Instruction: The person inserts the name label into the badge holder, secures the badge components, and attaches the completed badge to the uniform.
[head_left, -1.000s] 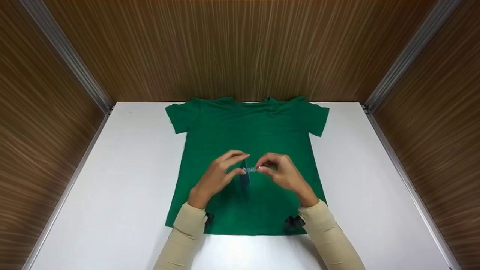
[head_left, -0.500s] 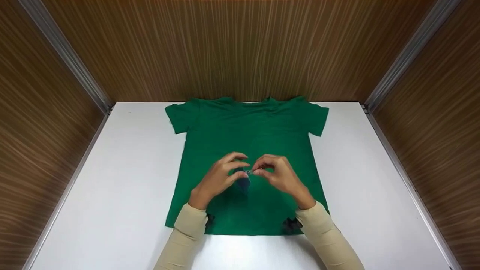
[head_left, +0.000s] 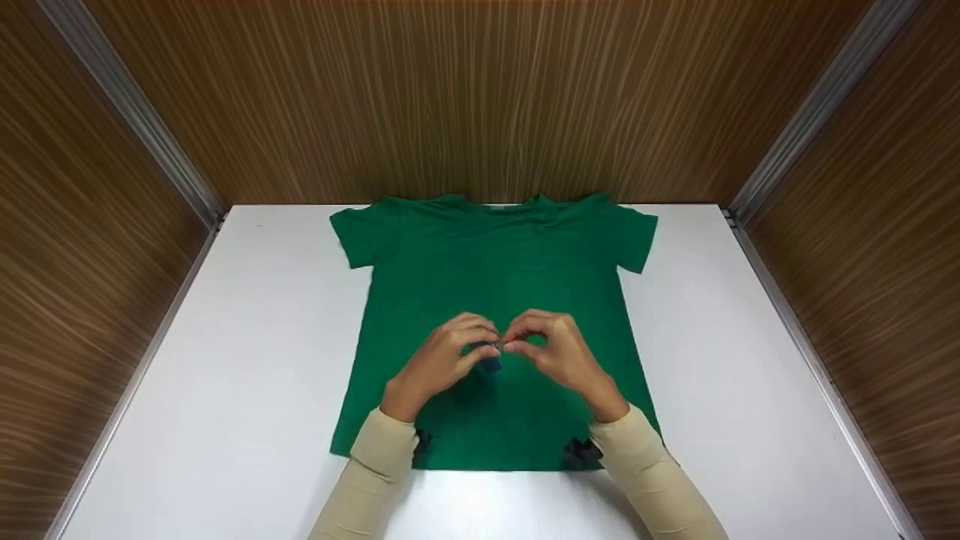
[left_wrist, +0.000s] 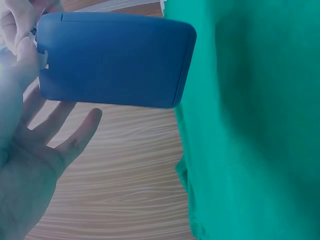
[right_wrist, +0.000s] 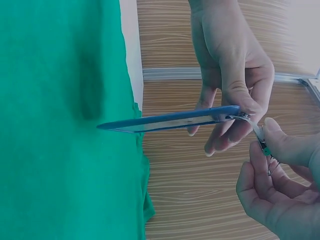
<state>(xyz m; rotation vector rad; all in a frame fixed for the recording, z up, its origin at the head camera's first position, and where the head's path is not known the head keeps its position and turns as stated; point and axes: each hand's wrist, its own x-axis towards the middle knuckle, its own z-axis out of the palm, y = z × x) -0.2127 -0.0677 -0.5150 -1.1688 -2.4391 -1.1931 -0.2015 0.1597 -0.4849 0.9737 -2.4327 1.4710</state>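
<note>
A blue ID badge holder (left_wrist: pixel 115 60) hangs over a green T-shirt (head_left: pixel 495 262) that lies spread out. My left hand (head_left: pixel 442 360) pinches the holder's slotted end; in the left wrist view its other fingers stretch out behind the holder. A short clear strap (right_wrist: pixel 258 131) with a metal clip (right_wrist: pixel 265 149) joins on at that slot. The fingers of my right hand (head_left: pixel 555 356) pinch the strap and clip, close to the left fingertips. Seen from the right wrist, the holder is nearly edge-on, with a paler side facing down. In the head view the hands mostly hide the strap.
The shirt lies on a white table (head_left: pixel 270 322), its collar at the far edge and its sleeves out to both sides. Brown wood-grain panels (head_left: pixel 480 97) with metal edge strips (head_left: pixel 825 105) surround the table at the back and sides.
My right hand has shifted left, up to the left hand. The badge holder has turned and dropped behind my left fingers, which have curled closer around its end.
</note>
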